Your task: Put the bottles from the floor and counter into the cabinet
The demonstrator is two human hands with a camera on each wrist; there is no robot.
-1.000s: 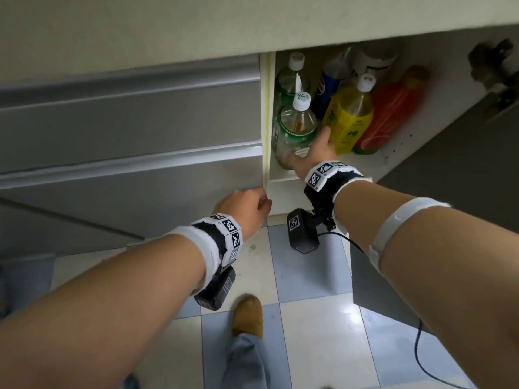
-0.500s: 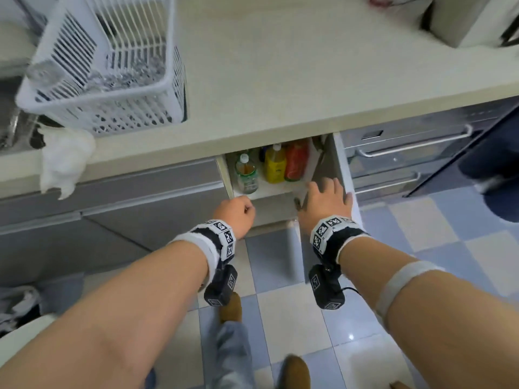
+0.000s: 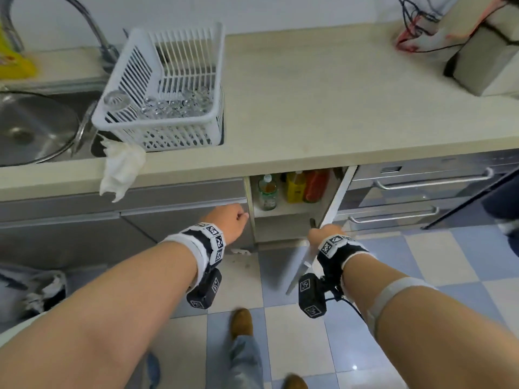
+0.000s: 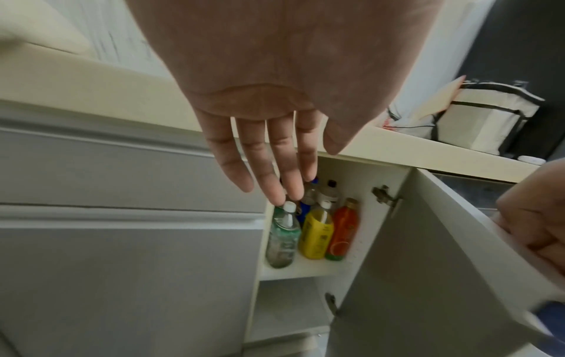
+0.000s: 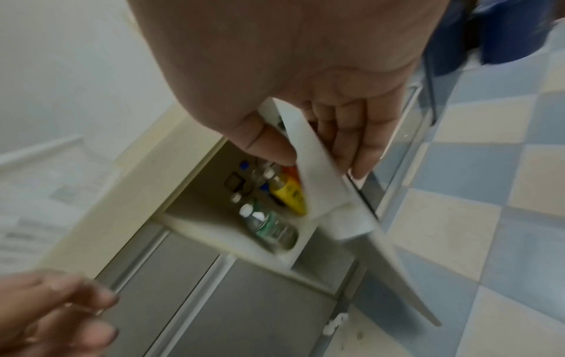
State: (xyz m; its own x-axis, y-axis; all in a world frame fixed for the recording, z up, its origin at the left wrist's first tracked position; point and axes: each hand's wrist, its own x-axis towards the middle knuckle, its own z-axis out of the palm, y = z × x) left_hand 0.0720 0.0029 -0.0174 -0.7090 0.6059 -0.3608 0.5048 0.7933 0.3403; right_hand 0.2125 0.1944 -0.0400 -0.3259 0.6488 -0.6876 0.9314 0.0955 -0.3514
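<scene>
Your right hand (image 3: 325, 234) pinches the free edge of the cabinet door (image 4: 428, 265), thumb inside, fingers outside. The bottles (image 4: 315, 232) stand upright on the shelf inside the cabinet (image 4: 360, 174), beyond that door edge. Your left hand (image 4: 269, 154) hangs relaxed and empty, nearer the opening's left side. Rear bottles are partly hidden; the right wrist view is blurred.

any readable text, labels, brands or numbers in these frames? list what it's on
No text can be read.
Yellow bottle: dark print on label, too blurred.
Green bottle: label print too small.
Orange bottle: fruit picture only, no legible words.
Wrist bands: square coded markers, no letters.
Yellow packet by the sink: red print, blurred.
</scene>
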